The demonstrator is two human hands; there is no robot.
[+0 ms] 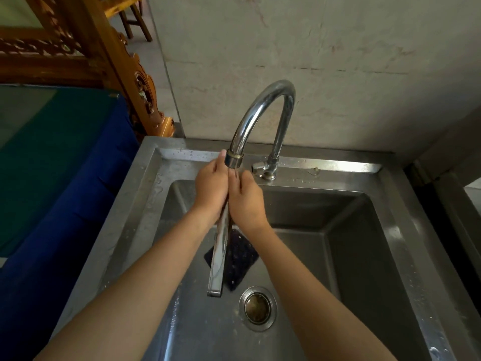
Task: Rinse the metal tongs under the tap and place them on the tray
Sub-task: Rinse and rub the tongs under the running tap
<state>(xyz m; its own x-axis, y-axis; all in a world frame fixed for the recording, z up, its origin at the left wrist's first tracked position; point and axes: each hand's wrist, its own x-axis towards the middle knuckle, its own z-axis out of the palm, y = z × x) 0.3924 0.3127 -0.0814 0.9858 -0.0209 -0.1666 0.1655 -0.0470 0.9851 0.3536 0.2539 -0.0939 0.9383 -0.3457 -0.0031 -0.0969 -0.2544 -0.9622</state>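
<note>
Both my hands meet in the middle of the frame, right beneath the spout of the curved chrome tap (263,118), and between them I hold the long shiny metal tongs (218,256). My left hand (212,191) wraps around the upper part of the tongs from the left side, fingers curled closed on the metal, with one fingertip reaching up beside the tap's dark nozzle ring. My right hand (247,201) presses in from the right, its fingers also closed against the same upper part, so the two hands touch each other around the tongs. The tips of the tongs are hidden between my palms, just under the nozzle; I cannot tell from here whether water is running. The rest of the tongs slants down toward the lower centre of the frame, with its squared end hanging above the floor of the stainless steel sink basin (364,256). Under the tongs, on the basin floor, lies a dark square scouring pad (242,259), and just to its lower right sits the round brass-coloured drain (258,308). Water drops speckle the sink rim. At the left of the frame is a blue cloth-covered surface (65,178), with carved wooden furniture (99,48) in the upper left.
</note>
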